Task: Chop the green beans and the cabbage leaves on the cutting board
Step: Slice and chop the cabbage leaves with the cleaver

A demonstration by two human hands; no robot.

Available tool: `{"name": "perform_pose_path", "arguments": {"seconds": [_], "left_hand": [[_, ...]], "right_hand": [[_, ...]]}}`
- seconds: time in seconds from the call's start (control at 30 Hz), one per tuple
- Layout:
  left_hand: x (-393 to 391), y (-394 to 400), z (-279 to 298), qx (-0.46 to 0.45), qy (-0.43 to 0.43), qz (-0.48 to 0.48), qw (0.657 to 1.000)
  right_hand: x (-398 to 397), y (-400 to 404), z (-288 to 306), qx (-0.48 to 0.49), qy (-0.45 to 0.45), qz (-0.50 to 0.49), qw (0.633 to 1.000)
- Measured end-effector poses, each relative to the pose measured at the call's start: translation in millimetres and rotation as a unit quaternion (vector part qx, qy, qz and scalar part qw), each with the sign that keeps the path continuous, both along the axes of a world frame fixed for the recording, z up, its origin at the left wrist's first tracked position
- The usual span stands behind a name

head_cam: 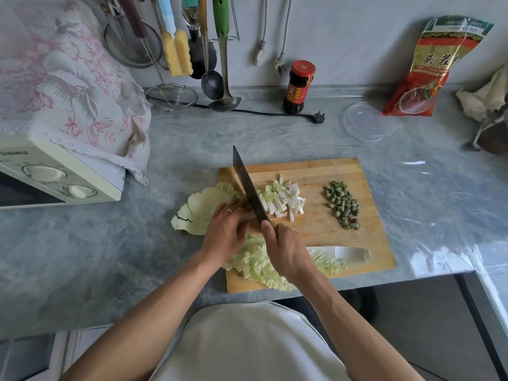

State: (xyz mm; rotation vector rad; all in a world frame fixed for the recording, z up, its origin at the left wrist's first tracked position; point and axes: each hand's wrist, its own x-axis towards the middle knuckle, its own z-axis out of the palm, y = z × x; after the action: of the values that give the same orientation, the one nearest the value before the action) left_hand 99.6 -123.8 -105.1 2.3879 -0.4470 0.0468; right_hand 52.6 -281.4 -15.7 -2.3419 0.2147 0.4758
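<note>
A wooden cutting board (365, 243) lies on the grey counter. My right hand (286, 251) grips the handle of a dark cleaver (247, 185), its blade standing on a cabbage leaf (203, 207) that hangs off the board's left edge. With curled fingers my left hand (228, 229) holds that leaf down just left of the blade. Right of the blade sits a pile of chopped cabbage pieces (283, 200). Chopped green beans (343, 204) form a heap farther right. Another whole cabbage leaf (324, 261) lies along the board's near edge, partly under my right hand.
A cream microwave (55, 177) under a floral cloth stands at left. Ladles and a strainer (171, 96) hang at the back wall. A sauce jar (299, 86), a black plug cord (316, 116), a clear lid (365, 122) and a red packet (437, 67) sit behind the board.
</note>
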Motion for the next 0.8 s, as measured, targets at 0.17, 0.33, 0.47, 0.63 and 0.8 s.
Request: {"name": "perform_pose_path", "arguments": {"seconds": [0.17,0.33,0.47,0.63,0.8], "left_hand": [[-2,1,0,0.013,0.023,0.003,1.000],[1,6,2,0.016,0.017,-0.010,1.000],[2,8,1,0.018,0.010,-0.016,1.000],[2,4,-1,0.022,0.007,0.000,1.000],[10,-2,2,0.029,-0.001,-0.023,0.999]], "right_hand": [[13,5,4,0.082,-0.017,-0.048,0.995],[3,0,2,0.179,0.011,-0.128,0.975],[-3,-5,3,0.206,0.011,-0.153,0.967],[-3,-16,14,0.194,0.018,-0.140,0.971],[-6,-17,20,0.184,0.006,-0.124,0.975]]}}
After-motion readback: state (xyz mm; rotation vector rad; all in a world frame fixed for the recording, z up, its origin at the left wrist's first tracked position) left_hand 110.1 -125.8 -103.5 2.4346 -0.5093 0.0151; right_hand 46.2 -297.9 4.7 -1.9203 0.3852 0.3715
